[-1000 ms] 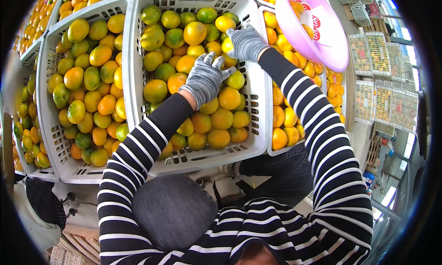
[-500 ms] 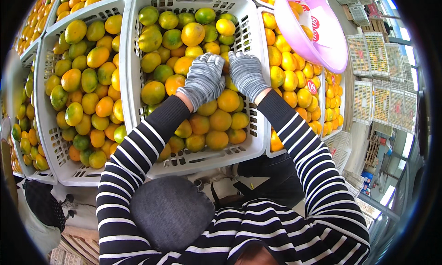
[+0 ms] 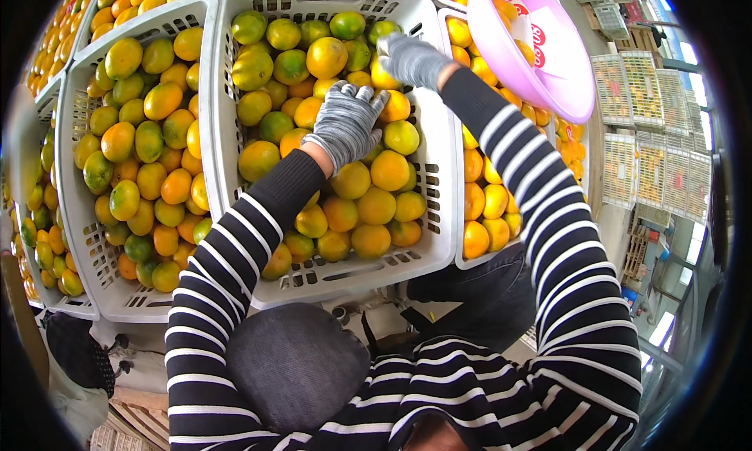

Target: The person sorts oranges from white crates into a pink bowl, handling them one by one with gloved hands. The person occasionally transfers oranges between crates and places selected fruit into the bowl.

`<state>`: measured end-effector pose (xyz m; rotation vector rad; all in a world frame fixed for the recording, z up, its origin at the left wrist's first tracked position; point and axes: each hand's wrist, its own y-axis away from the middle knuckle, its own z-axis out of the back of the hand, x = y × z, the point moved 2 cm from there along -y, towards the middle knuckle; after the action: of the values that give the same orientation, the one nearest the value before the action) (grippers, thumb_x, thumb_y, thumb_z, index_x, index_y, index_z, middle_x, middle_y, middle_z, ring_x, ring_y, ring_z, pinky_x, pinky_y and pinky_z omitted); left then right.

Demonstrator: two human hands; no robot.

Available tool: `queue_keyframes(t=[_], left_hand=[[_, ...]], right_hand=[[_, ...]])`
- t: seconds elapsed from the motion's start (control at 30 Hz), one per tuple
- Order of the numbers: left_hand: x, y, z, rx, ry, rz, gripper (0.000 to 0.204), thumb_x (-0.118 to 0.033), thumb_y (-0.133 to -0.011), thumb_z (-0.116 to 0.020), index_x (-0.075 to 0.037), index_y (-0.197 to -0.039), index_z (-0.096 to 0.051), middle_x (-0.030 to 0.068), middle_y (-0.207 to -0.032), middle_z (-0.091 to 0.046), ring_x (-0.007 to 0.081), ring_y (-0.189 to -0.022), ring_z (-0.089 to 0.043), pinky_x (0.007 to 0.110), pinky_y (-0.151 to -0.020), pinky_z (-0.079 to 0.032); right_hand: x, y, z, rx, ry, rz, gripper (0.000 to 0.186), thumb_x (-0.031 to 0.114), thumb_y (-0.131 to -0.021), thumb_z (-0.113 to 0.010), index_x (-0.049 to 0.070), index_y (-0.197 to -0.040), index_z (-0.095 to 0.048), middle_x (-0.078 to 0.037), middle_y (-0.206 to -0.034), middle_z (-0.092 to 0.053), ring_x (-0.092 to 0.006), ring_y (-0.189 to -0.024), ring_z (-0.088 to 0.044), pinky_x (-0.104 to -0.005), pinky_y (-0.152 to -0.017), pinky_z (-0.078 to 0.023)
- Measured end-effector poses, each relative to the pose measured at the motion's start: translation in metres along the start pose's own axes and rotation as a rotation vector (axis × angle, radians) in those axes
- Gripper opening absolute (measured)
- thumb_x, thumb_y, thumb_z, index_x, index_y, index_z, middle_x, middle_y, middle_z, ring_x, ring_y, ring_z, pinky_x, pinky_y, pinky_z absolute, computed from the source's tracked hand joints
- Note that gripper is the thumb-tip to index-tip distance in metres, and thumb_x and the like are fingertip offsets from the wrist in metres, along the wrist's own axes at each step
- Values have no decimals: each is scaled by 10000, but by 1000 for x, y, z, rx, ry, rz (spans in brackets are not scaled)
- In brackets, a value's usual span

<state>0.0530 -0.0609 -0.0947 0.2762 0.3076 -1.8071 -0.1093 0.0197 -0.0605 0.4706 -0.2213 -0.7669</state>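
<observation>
My left hand (image 3: 346, 122), in a grey knit glove, lies on mandarins in the middle of a grey crate (image 3: 235, 208), its fingers apart. Beside its thumb sits an orange mandarin (image 3: 395, 106). My gloved right hand (image 3: 410, 61) is over the crate's back right part, near a yellow mandarin (image 3: 383, 76); motion blur hides whether its fingers grip anything. The crate's fruit ranges from green to orange, including a green one (image 3: 276, 126) left of my left hand.
A second crate of citrus (image 3: 90, 271) adjoins on the left, another (image 3: 462, 255) on the right. A pink basin (image 3: 564, 75) with fruit overhangs the right crate at the back. Stacked crates (image 3: 619, 173) stand far right, and my dark-clad knee (image 3: 294, 357) is below.
Since half a second ago my right hand has moved up and away from my left hand, which shifted slightly upward. An orange mandarin now shows between them.
</observation>
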Motion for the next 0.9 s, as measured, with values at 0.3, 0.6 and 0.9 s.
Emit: queue_keyframes(t=[0.3, 0.6, 0.9], left_hand=[[-7, -1, 6, 35, -52, -28, 575, -394, -793, -701, -114, -1286, -606, 108, -1176, -594, 299, -1163, -526, 465, -1081, -336], [-5, 7, -4, -54, -1, -22, 629, -413, -828, -671, -108, -1364, -545, 150, -1296, -570, 319, -1227, -503, 471, -1124, -296], [-8, 3, -7, -47, -31, -34, 663, -434, -817, -685, -122, -1382, -533, 130, -1272, -570, 311, -1186, -515, 463, -1106, -316]], right_hand=[[18, 50, -42, -73, 780, -15, 275, 194, -919, -547, 102, -1102, -730, -87, -1159, -686, -242, -1134, -621, -411, -1047, -376], [14, -10, 1, 132, 302, -198, 374, 334, -896, -575, 87, -1140, -714, -123, -1163, -703, -283, -1073, -677, -440, -890, -523], [20, -55, -20, -92, 592, 31, 199, 153, -907, -605, 106, -1018, -763, -75, -1024, -750, -248, -963, -721, -410, -762, -557]])
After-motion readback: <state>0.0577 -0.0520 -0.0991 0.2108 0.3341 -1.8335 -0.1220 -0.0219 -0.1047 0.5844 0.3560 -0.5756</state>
